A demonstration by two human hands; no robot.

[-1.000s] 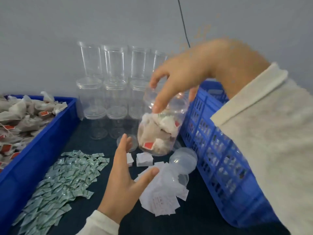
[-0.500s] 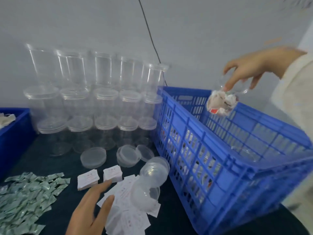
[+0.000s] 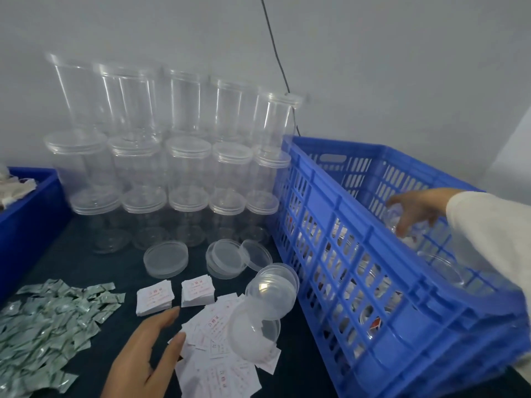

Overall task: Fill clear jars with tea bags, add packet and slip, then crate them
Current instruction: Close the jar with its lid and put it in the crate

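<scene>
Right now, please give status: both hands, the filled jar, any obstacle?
Right hand grips filled jar inside blue crate. Left hand open, hovering beside paper slips. Other jars already in crate; no clear obstacle.

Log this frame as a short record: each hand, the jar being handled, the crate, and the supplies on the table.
right hand: inside the crate, grip on the top of a filled jar
filled jar: clear, tea bags inside, low in the crate
blue crate: right of the table, other jars visible through its slots
left hand: open, over the loose slips
slips: loose pile, two neat stacks behind
packets: green heap, front left
empty jars: stacked against the wall
</scene>
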